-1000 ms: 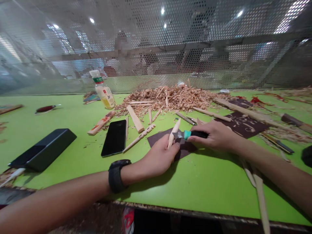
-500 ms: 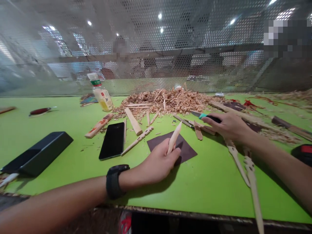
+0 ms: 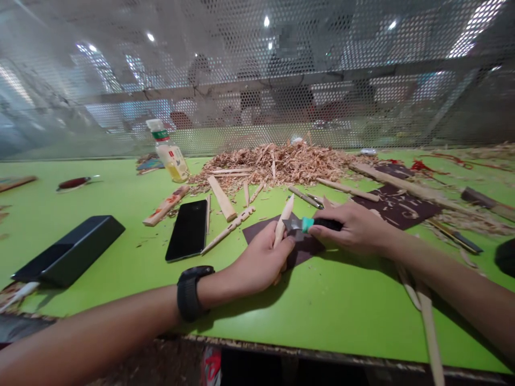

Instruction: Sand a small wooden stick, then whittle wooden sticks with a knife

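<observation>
- Left hand: fingers closed around a pale wooden piece, tapered end sticking up and out past the thumb side.
- Right hand: fingers wrapped on the black handle of a knife, teal collar, blade pointing at the left hand.
- Blade tip meets the wooden piece in view, just above the left fingers; can't tell if it bites.
- Wooden piece sits over a dark sheet, which lies on the green table.
- Black watch on left wrist.
- Left of the sheet: carved stick, its lower end near a dark-screened phone.
- Behind: heap of shavings, with a tilted bottle just beside its left end.
- Second dark sheet beyond right forearm, shavings on it.
- Long wooden stick partly under that forearm, lower end over the table edge.
- Perforated screen across the back.
</observation>
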The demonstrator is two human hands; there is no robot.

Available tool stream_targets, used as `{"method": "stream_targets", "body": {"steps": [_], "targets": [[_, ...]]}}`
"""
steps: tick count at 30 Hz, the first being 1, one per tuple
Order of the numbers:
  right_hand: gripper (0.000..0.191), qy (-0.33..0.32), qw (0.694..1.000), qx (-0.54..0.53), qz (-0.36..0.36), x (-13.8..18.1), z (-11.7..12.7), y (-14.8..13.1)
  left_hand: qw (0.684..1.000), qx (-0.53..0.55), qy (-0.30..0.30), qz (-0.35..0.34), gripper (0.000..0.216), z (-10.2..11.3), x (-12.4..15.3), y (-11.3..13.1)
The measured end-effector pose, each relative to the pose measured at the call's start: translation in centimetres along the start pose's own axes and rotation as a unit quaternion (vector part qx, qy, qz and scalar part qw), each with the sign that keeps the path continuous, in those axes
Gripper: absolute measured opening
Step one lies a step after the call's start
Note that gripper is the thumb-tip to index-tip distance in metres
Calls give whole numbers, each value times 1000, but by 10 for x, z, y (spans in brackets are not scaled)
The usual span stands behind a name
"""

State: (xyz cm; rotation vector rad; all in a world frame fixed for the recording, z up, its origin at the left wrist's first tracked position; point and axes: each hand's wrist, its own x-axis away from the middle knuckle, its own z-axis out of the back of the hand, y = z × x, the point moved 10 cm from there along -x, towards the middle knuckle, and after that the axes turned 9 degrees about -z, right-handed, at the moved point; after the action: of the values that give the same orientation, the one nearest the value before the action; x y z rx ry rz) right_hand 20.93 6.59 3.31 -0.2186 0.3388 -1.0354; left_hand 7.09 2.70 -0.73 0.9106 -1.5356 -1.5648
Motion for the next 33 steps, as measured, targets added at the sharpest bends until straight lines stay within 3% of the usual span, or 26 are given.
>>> {"method": "stream_targets", "body": {"steps": [6,12,14,17,22,28,33], "targets": [[64,8,1000,5,2,-4,-1,2,1000,1,6,13,15,2,-2,-3],[73,48,991,26,-122,-8,24,68,998,48,-40,17,28,-12,7,-7],[72,82,987,10,-136,-5,36,74,997,43,-57,16,31,-16,9,-7],[73,77,991,-35,-105,-3,36,54,998,52,-28,2,35,-8,4,-7],[69,39,997,-53,-35,-2,23,14,987,159,1,-7,31,-2,-4,-7],[66,-3,999,-32,-21,-2,8,10,986,168,-6,11,31,-4,-2,-4],[65,1,999,-37,-3,-1,7,2,984,177,-8,38,29,-4,-1,-4]]}}
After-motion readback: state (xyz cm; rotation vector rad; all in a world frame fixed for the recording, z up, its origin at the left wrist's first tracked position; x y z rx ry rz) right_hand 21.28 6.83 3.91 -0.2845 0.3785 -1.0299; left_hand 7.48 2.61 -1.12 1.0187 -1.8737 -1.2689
